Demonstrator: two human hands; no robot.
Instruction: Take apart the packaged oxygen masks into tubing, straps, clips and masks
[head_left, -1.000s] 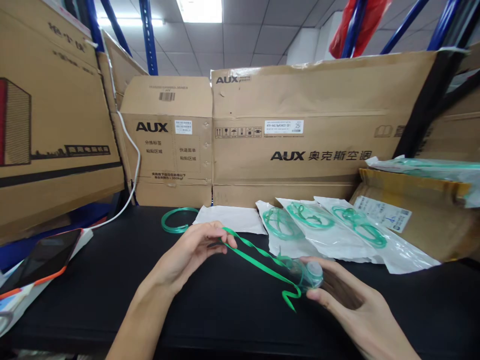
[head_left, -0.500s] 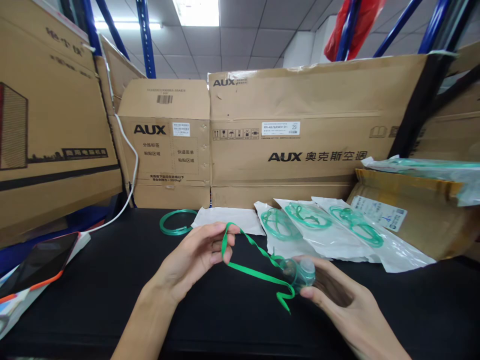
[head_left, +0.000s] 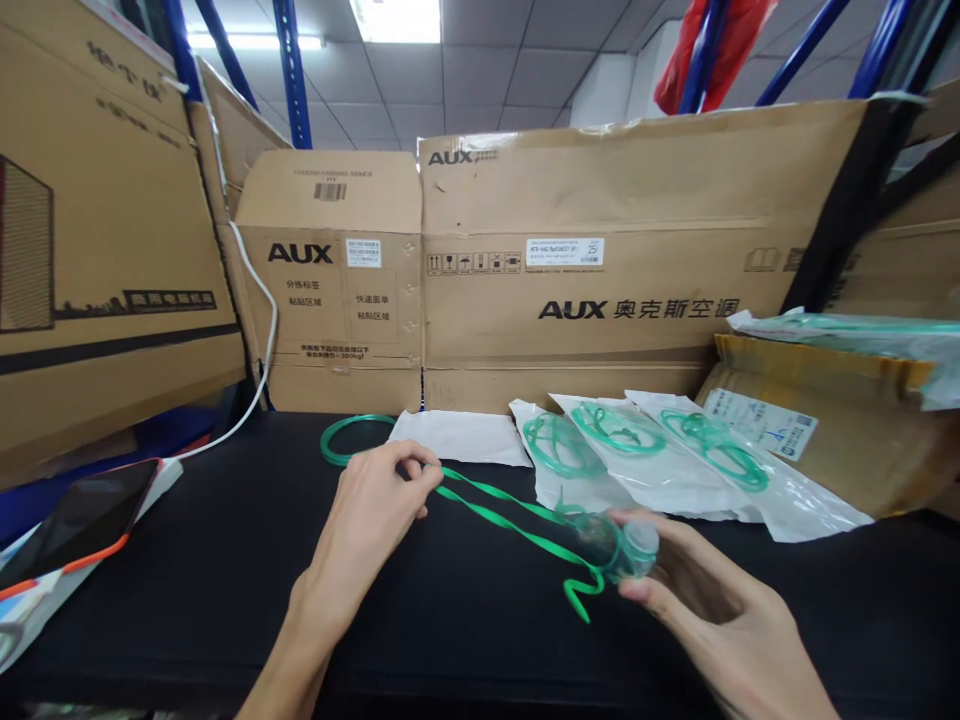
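Note:
My right hand grips a clear green breathing mask by its round port, low over the black table. A green elastic strap runs taut from the mask to my left hand, whose fingers are curled shut on the strap's far loop. The strap's loose end curls under the mask. A coil of green tubing lies on the table just behind my left hand.
Three sealed bags with green masks and an empty flat bag lie at the table's back. AUX cardboard boxes wall the rear and left. A phone rests at the left; a carton with more bags stands right.
My left hand turned palm down, moved back and left toward the tubing, and pulled the slack strap straight. The right hand with the mask shifted slightly right.

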